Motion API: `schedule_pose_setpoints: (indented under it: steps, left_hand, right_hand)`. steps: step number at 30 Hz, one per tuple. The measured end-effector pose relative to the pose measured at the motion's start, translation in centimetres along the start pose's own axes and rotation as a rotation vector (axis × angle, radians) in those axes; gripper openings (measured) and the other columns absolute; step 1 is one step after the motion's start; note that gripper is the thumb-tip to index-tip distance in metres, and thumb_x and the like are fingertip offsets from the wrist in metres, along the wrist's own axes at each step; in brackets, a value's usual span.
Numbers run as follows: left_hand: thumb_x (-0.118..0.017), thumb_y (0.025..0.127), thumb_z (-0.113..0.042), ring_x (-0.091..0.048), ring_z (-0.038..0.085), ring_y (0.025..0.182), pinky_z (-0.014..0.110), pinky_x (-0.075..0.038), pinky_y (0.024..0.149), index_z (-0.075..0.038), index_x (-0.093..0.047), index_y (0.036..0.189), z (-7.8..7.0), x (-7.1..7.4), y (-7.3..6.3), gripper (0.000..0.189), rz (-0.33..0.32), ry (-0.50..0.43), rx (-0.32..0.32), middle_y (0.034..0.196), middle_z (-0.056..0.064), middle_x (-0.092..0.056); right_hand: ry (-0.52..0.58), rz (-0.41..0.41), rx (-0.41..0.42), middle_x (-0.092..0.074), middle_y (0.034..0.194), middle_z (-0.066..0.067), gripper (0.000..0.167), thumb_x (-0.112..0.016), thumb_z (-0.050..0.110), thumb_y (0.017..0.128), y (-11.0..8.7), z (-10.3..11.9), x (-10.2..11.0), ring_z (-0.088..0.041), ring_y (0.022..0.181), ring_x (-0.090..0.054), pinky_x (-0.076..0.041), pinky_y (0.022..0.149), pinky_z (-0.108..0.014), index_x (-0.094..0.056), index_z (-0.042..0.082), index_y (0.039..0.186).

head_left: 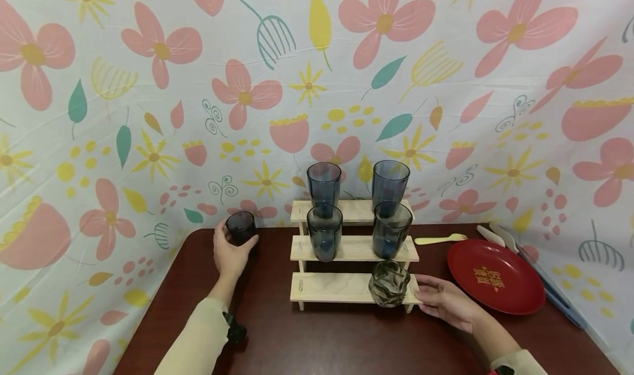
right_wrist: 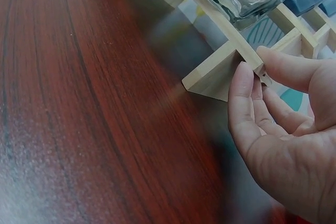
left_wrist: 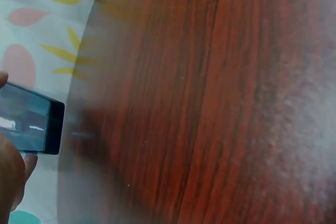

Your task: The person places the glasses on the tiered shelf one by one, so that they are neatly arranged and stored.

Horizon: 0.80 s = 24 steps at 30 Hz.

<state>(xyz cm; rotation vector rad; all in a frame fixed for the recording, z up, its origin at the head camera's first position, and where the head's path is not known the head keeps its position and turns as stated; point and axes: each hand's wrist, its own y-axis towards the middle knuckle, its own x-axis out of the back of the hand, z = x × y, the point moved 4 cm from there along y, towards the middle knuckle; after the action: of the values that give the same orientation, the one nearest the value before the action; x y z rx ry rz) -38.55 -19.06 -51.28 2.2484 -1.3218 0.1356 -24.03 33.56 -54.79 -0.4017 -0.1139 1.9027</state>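
Observation:
My left hand (head_left: 231, 256) grips a dark tinted glass (head_left: 241, 227) near the table's back left corner. In the left wrist view the same glass (left_wrist: 26, 119) shows at the left edge, with fingertips on both its sides. My right hand (head_left: 448, 302) pinches the right end of the lowest step of a three-step wooden rack (head_left: 332, 287); in the right wrist view thumb and fingers (right_wrist: 242, 85) meet on the board's end. A textured greenish glass (head_left: 389, 284) stands on that step beside this hand. Blue-grey glasses stand in pairs on the middle (head_left: 324, 234) and top (head_left: 391, 179) steps.
To the right of the rack lie a red plate (head_left: 520, 298) with gold characters, a yellow fork (head_left: 441, 239), and pale-headed utensils (head_left: 491, 235) with a long blue handle (head_left: 559, 300) beside the plate. A flowered cloth (head_left: 317, 99) hangs behind the dark wooden table (head_left: 346, 342).

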Motion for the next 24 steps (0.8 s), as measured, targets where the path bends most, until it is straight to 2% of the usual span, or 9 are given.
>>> schedule_pose_setpoints:
  steps: [4, 9, 18, 24]
  left_hand:
    - [-0.097, 0.073, -0.034, -0.057, 0.030, 0.118, 0.058, -0.045, 0.093, -0.022, -0.043, 0.153, -1.0, 0.4, -0.6, 0.096, -0.005, 0.029, -0.032, 0.134, 0.009, -0.054]
    - [-0.097, 0.072, -0.036, -0.058, 0.027, 0.115, 0.055, -0.046, 0.090, -0.021, -0.046, 0.151, -2.8, 1.0, -1.7, 0.095, 0.007, 0.013, -0.098, 0.129, 0.006, -0.056]
    - [-0.099, 0.071, -0.028, -0.057, 0.025, 0.114, 0.053, -0.049, 0.090, -0.016, -0.047, 0.150, -6.3, 2.7, -4.7, 0.096, 0.062, -0.064, -0.168, 0.126, 0.007, -0.057]
    - [-0.100, 0.069, -0.026, -0.058, 0.018, 0.110, 0.047, -0.058, 0.083, -0.020, -0.048, 0.149, -8.1, 3.8, -6.9, 0.095, 0.108, -0.083, -0.186, 0.123, 0.004, -0.059]
  right_hand:
    - [0.006, -0.001, -0.005, -0.064, 0.127, -0.002, 0.064, -0.057, 0.010, 0.107, 0.0, 0.1, 0.0, -0.016, 0.109, -0.066, -0.054, 0.094, -0.036, -0.022, -0.005, 0.159]
    - [0.007, 0.003, -0.004, -0.064, 0.128, -0.002, 0.065, -0.057, 0.010, 0.108, 0.0, 0.2, 0.0, -0.017, 0.109, -0.066, -0.055, 0.095, -0.036, -0.021, -0.005, 0.159]
    - [0.015, 0.009, -0.008, -0.064, 0.128, -0.003, 0.063, -0.056, 0.010, 0.108, 0.2, 0.1, 0.1, -0.017, 0.109, -0.066, -0.055, 0.094, -0.035, -0.021, -0.004, 0.159]
    - [0.020, 0.010, -0.010, -0.064, 0.127, -0.002, 0.063, -0.056, 0.010, 0.108, 0.1, 0.0, 0.0, -0.016, 0.109, -0.067, -0.055, 0.094, -0.035, -0.022, -0.004, 0.159]
